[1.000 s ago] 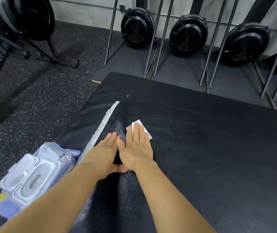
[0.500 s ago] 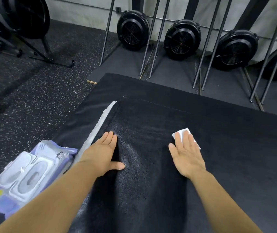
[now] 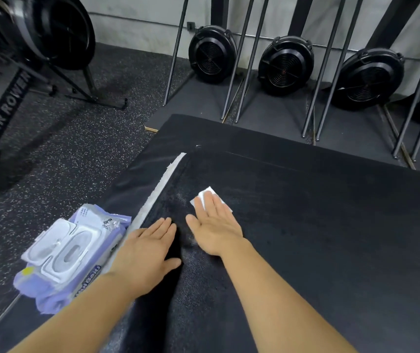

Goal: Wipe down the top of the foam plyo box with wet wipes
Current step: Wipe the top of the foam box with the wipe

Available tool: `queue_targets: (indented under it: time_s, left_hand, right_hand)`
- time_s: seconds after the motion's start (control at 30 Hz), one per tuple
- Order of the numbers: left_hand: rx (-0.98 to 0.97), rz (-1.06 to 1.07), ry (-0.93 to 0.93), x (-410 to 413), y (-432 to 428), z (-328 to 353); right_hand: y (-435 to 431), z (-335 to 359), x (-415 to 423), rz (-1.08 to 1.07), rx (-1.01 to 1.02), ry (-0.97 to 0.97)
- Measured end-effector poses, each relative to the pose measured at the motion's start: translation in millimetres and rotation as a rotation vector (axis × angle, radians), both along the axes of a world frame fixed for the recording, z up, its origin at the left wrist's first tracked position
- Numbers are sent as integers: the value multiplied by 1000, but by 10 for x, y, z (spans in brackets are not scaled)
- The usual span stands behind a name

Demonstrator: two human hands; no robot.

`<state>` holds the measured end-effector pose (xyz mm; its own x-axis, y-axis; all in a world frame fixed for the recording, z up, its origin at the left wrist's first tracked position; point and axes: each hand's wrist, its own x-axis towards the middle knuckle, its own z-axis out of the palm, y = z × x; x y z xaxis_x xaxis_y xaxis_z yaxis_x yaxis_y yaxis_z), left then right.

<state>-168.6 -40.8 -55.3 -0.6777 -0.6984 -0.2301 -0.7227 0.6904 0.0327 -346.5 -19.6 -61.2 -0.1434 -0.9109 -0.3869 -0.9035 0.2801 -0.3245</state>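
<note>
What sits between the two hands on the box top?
Nothing but a narrow stretch of bare black box top between the left hand and right hand, seen in the head view.

Black foam plyo box top: white wet wipe lying flat near left side, right hand pressed flat on it, left hand palm-down just beside; purple wipes pack at left edge, white lid facing up; pale strip along left seam. Box on speckled rubber floor; air rower standing there, far left
</note>
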Motion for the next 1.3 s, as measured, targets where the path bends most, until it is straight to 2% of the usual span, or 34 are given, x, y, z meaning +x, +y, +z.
queue_targets:
  time_s: [0.2,0.37,0.57,0.67,0.83,1.0,1.1,1.3]
  left_hand:
    - [-4,15,-79,-11,23,-34]
    - [2,13,-96,-10,24,-19]
    - [-4,11,-91,-6,53,-22]
    - [-13,11,-92,1,62,-33]
    - [-33,11,-52,34,88,-71]
    - [-34,22,-61,46,79,-79]
    - [-50,36,-99,32,68,-85]
    - [-105,62,-150,27,172,-74]
  right_hand:
    - [709,16,-761,-146,-159,-1]
    - [1093,35,-1201,-259,-27,50]
    - [842,20,-834,-370,20,83]
    - [604,-22,-398,-334,86,99]
    - [255,-48,289,-116,57,19]
    - [260,-55,261,23,-39,-33]
    - [447,-43,-86,-40,-42,-86]
    - [979,-105,-767,-258,-88,-41]
